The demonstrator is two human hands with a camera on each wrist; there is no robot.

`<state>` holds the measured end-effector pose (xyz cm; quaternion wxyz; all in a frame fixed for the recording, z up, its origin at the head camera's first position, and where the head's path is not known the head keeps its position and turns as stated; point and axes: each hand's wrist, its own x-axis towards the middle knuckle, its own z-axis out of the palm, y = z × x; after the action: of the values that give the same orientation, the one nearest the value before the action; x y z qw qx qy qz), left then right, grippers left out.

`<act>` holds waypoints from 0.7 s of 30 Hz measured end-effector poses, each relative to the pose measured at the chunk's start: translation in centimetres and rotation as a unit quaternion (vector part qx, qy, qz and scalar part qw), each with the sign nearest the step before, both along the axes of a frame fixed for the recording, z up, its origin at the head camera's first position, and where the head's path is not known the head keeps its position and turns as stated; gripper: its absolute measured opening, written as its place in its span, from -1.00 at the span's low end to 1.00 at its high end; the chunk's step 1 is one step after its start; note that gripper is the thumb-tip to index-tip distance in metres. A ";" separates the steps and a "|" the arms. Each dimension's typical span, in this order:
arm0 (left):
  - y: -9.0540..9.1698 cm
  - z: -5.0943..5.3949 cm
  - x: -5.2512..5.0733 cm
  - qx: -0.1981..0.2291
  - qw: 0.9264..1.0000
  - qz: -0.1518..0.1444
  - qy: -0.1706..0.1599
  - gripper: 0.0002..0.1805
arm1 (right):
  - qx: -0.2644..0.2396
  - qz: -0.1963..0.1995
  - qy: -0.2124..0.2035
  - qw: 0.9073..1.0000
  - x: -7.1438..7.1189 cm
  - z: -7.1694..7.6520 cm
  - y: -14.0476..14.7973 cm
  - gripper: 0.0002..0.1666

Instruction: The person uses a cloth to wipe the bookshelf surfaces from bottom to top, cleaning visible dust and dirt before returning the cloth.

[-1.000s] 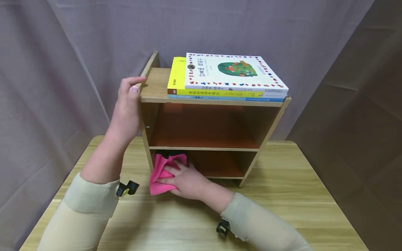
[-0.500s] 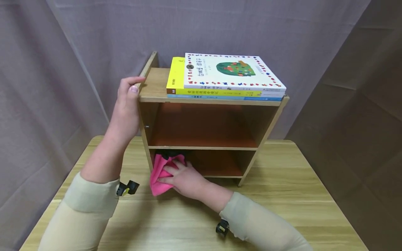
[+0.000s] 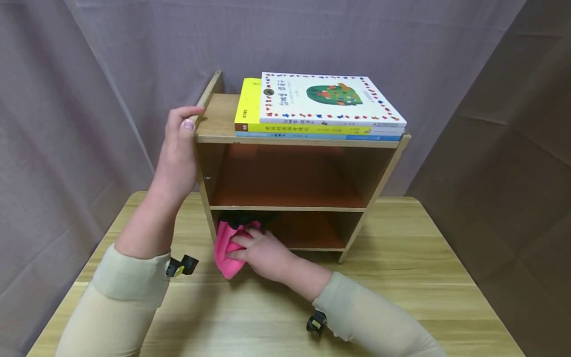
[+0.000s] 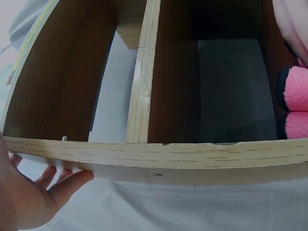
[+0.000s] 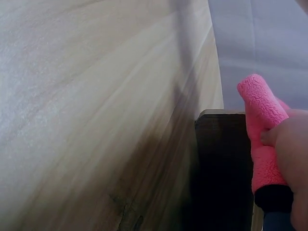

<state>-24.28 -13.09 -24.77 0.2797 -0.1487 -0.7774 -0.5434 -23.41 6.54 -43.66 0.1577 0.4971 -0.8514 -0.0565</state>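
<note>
A small wooden shelf unit (image 3: pixel 287 208) stands on the table. My left hand (image 3: pixel 176 158) grips the top of its left side panel, fingers over the edge; in the left wrist view the left hand (image 4: pixel 45 192) lies along the panel's outer face. With its fingers curled on a pink cloth (image 3: pixel 229 253), my right hand (image 3: pixel 267 255) is at the left end of the lower compartment. The right wrist view shows the pink cloth (image 5: pixel 264 115) bunched under the right hand (image 5: pixel 293 163). A dark part of the cloth reaches inside the compartment.
Several books (image 3: pixel 330 101) lie stacked on the unit's top board, a white one uppermost over a yellow one. The wooden table (image 3: pixel 410 297) extends around the unit. Grey curtains (image 3: pixel 357 34) hang behind and a brown one (image 3: pixel 504 148) at the right.
The pink cloth has bunched narrower, its lower end shifting slightly right, and more of its dark part shows. My right hand has shifted slightly; my left hand keeps its hold on the panel.
</note>
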 end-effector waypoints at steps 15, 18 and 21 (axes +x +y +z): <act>0.0 -0.1 -0.1 0.000 1.000 0.005 0.022 -0.47 | -0.060 0.060 0.025 0.996 0.4 0.4 1.4 -0.59; 0.1 -0.1 -0.2 0.003 1.000 0.004 0.026 -0.47 | -0.067 0.063 0.028 0.995 0.7 0.7 1.7 -0.58; 0.1 -0.1 -0.2 0.004 1.000 0.005 0.029 -0.48 | -0.076 0.063 0.027 0.995 1.1 1.1 2.1 -0.58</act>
<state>-24.53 -12.95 -24.90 0.3057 -0.1588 -0.7674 -0.5408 -22.31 8.62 -42.60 0.2211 0.5348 -0.8155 0.0046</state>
